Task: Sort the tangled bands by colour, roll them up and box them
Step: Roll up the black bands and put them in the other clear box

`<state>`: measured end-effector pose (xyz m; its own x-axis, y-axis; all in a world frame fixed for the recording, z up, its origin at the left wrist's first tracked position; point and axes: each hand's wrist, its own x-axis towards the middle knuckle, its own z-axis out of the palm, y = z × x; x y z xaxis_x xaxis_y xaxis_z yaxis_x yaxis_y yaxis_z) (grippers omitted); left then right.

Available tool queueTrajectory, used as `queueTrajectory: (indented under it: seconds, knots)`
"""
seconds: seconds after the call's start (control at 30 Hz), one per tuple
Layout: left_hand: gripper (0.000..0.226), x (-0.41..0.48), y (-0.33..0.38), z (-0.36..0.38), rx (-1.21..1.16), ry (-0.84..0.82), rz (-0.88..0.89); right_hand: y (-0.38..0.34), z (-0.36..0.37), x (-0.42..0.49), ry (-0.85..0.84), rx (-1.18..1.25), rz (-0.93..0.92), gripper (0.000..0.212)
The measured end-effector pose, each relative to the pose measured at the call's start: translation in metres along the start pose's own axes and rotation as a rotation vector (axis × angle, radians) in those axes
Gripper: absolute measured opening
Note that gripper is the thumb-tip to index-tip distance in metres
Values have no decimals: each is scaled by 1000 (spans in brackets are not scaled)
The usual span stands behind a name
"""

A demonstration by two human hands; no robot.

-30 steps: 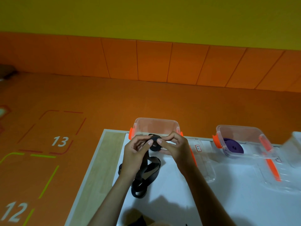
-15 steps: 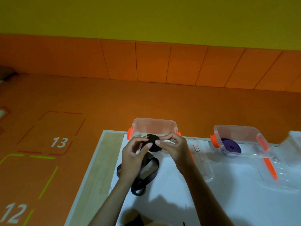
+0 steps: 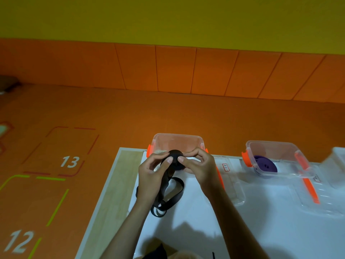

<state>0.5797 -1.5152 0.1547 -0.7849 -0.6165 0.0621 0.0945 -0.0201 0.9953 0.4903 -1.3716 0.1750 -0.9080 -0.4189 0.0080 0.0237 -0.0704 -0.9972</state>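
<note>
Just below the centre of the frame, both hands meet over the white bench [image 3: 261, 230]. The left hand [image 3: 151, 176] and the right hand [image 3: 199, 169] together hold a partly rolled black band [image 3: 175, 161]: a tight round coil sits between them, pinched by the thumb and forefinger of each hand, so the fingers [image 3: 169, 161] of both are clenched on it. The loose tail [image 3: 168, 199] of the same band hangs from the coil and lies in tangled loops on the bench, below and between the wrists.

Directly behind the hands, at the far edge of the bench, stands a clear plastic box [image 3: 177, 143] with orange side clips; I cannot tell what, if anything, lies in it. Its clear lid [image 3: 233, 184] lies flat on the bench just to the right of the right hand. Further right, a second clear box [image 3: 291, 152] with orange clips holds a rolled purple band [image 3: 265, 165] against its left side. Another clear lid [image 3: 321, 200] lies in front of that box, and part of a third clear container [image 3: 337, 161] shows at the right edge.

A strip of pale wood [image 3: 112, 193] runs along the bench's left side. Beyond it, the orange floor [image 3: 112, 113] carries painted numbers 13 [image 3: 69, 161] and 12 [image 3: 19, 241] at lower left.
</note>
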Motion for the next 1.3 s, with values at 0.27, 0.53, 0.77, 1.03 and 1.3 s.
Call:
queueTrajectory:
  seconds: [0.27, 0.53, 0.77, 1.03, 1.3]
  knots:
    - [25, 3, 1, -7, 64, -102, 77, 5, 1, -3, -94, 107, 79, 16]
    - [15, 3, -7, -4, 69, -96, 75, 4, 5, -2, 40, -25, -55, 15]
    - [27, 7, -1, -13, 108, -179, 44, 5, -1, 1, -56, -57, -27, 17]
    - [22, 9, -5, -16, 160, -175, 103, 6, 9, 3, 45, -132, -123, 13]
    - [23, 26, 12, -24, 57, -145, 122, 11, 13, 4, -28, -78, -131, 16]
